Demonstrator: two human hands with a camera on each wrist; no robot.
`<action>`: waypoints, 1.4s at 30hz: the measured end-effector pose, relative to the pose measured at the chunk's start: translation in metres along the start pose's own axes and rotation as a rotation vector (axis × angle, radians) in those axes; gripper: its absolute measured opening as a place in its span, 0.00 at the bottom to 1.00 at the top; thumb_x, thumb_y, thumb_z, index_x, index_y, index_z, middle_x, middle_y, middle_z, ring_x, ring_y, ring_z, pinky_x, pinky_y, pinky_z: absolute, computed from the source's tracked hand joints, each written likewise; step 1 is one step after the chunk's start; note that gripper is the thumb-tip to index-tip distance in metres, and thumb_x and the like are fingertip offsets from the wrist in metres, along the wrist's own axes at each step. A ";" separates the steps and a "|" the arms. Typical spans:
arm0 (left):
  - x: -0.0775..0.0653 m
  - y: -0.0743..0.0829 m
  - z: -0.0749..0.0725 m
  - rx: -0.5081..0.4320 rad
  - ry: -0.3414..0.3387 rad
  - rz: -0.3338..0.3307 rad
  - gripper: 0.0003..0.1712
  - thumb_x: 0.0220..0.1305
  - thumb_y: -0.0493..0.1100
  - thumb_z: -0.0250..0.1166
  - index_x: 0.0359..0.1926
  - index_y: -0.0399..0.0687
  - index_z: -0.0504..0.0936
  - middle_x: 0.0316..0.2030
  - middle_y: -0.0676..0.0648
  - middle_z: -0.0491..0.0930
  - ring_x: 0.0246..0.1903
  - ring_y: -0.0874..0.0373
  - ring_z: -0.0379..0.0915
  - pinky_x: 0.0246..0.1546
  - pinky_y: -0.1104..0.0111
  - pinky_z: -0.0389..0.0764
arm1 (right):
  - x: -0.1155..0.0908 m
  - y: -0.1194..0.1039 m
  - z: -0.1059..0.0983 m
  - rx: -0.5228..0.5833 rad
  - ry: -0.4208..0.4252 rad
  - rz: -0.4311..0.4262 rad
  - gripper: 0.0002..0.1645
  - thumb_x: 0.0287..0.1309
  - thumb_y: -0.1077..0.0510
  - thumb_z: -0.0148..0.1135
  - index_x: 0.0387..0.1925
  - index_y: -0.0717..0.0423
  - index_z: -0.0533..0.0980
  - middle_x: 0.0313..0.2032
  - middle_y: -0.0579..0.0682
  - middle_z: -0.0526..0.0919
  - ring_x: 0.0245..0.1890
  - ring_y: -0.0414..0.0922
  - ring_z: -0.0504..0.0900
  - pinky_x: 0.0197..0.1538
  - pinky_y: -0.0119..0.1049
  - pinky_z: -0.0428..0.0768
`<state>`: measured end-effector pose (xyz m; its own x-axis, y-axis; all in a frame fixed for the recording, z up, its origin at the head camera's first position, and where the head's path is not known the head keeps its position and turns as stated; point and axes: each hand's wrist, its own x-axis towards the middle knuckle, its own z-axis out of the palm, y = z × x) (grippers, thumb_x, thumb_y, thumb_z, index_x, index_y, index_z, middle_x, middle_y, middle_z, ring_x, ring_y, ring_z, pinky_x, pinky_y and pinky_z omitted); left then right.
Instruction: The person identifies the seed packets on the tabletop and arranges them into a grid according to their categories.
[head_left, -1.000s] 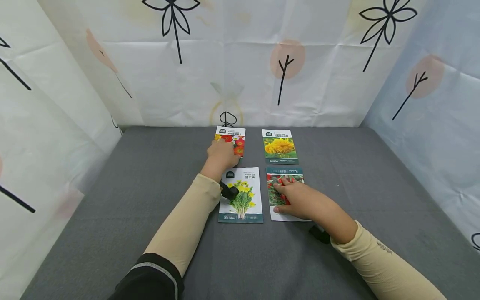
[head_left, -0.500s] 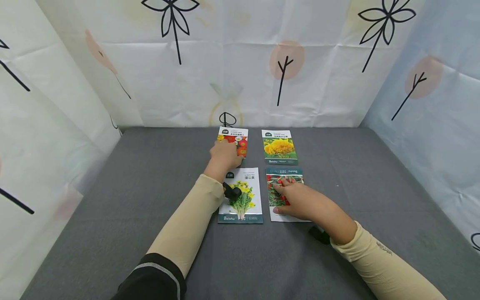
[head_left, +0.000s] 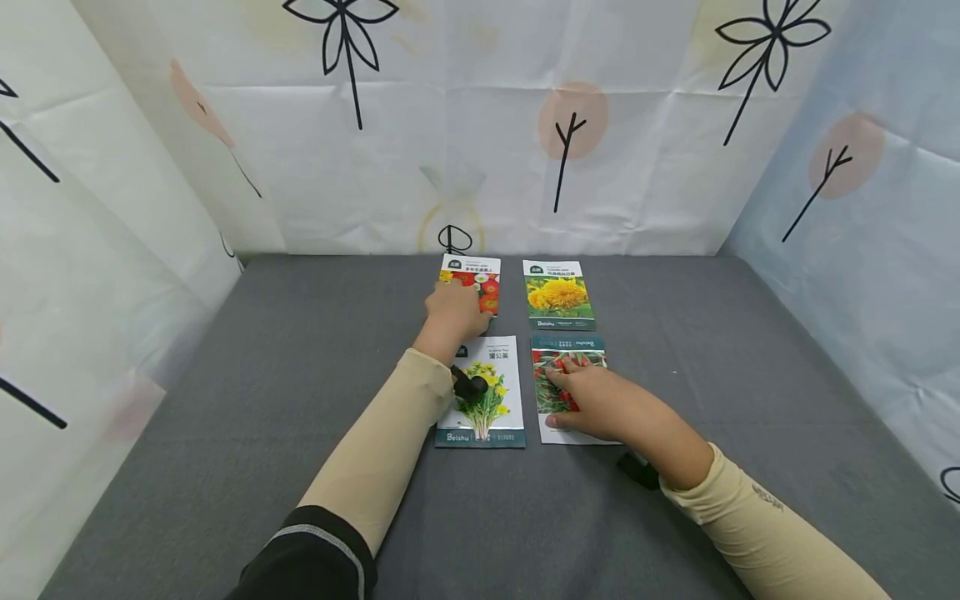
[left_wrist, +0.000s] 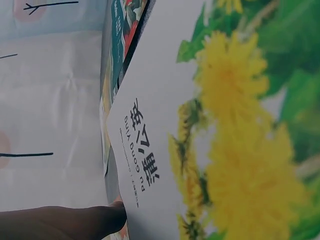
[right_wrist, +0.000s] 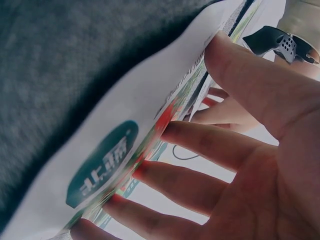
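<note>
My left hand [head_left: 453,317] rests on the back-left seed packet with red flowers [head_left: 488,287], covering its lower left; the thumb lies near its right edge. Directly below that lies the white dandelion packet [head_left: 483,421], partly behind the wrist; it fills much of the left wrist view. My right hand [head_left: 600,400] touches the front-right packet with red fruits [head_left: 549,404], which is turned upside down. In the right wrist view its fingers [right_wrist: 200,145] spread straight against that packet. Behind it lies a packet with yellow flowers [head_left: 561,293], untouched.
The packets form two rows on a grey cloth-covered table [head_left: 300,350]. A white printed curtain [head_left: 480,125] stands along the table's back edge, with more fabric at both sides. A black wrist camera [head_left: 468,386] sits over the dandelion packet.
My left hand has slid the red-flower packet a little to the right, closer to the yellow-flower packet. The right hand and the other packets stay in place.
</note>
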<state>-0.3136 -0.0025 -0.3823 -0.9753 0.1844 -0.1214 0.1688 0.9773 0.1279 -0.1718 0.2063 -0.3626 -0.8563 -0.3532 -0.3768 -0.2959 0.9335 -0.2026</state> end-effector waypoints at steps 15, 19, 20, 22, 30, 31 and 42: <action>0.004 0.010 0.004 0.006 0.012 0.015 0.32 0.77 0.64 0.59 0.68 0.48 0.81 0.70 0.37 0.72 0.68 0.33 0.69 0.56 0.45 0.84 | 0.001 0.001 0.000 0.004 0.000 -0.005 0.49 0.69 0.40 0.69 0.81 0.58 0.63 0.80 0.69 0.58 0.81 0.66 0.59 0.77 0.63 0.66; 0.003 0.013 0.003 -0.002 0.013 0.013 0.32 0.78 0.64 0.58 0.69 0.48 0.81 0.72 0.37 0.71 0.70 0.34 0.67 0.58 0.44 0.83 | 0.001 0.000 -0.001 0.008 -0.001 -0.007 0.49 0.69 0.40 0.69 0.81 0.58 0.63 0.80 0.70 0.58 0.81 0.66 0.58 0.78 0.63 0.66; 0.003 0.013 0.003 -0.004 0.013 0.012 0.32 0.78 0.64 0.58 0.69 0.49 0.81 0.72 0.38 0.71 0.70 0.34 0.66 0.59 0.44 0.83 | 0.001 0.000 -0.001 0.008 -0.001 -0.007 0.49 0.69 0.40 0.69 0.81 0.58 0.63 0.80 0.70 0.58 0.81 0.66 0.58 0.78 0.63 0.66; 0.002 0.014 0.002 -0.004 0.012 0.013 0.32 0.78 0.64 0.58 0.69 0.49 0.80 0.72 0.38 0.70 0.71 0.34 0.66 0.59 0.44 0.83 | 0.000 0.000 -0.001 0.008 0.000 -0.005 0.49 0.69 0.40 0.69 0.81 0.58 0.63 0.80 0.70 0.58 0.81 0.66 0.59 0.78 0.63 0.66; 0.003 0.010 0.001 -0.035 -0.014 0.053 0.36 0.77 0.64 0.59 0.76 0.51 0.74 0.76 0.36 0.66 0.72 0.31 0.62 0.61 0.43 0.82 | 0.001 0.000 -0.002 0.000 0.002 0.000 0.50 0.68 0.39 0.71 0.80 0.57 0.64 0.80 0.69 0.59 0.81 0.65 0.60 0.77 0.63 0.67; 0.003 0.009 0.001 -0.046 -0.015 0.059 0.36 0.76 0.64 0.60 0.76 0.52 0.74 0.76 0.35 0.66 0.72 0.31 0.62 0.61 0.43 0.82 | 0.001 0.000 -0.002 -0.001 0.003 -0.001 0.50 0.67 0.39 0.71 0.80 0.57 0.64 0.80 0.69 0.59 0.81 0.65 0.60 0.77 0.63 0.67; -0.001 -0.001 -0.002 -0.121 -0.020 0.111 0.31 0.75 0.61 0.63 0.67 0.47 0.81 0.74 0.33 0.68 0.68 0.32 0.65 0.57 0.44 0.83 | 0.001 0.004 -0.004 -0.073 0.043 -0.006 0.50 0.63 0.34 0.73 0.78 0.52 0.69 0.77 0.66 0.67 0.77 0.64 0.69 0.73 0.63 0.73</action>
<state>-0.3129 -0.0037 -0.3799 -0.9484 0.2937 -0.1193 0.2559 0.9314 0.2589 -0.1756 0.2097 -0.3597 -0.8714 -0.3574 -0.3360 -0.3300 0.9339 -0.1376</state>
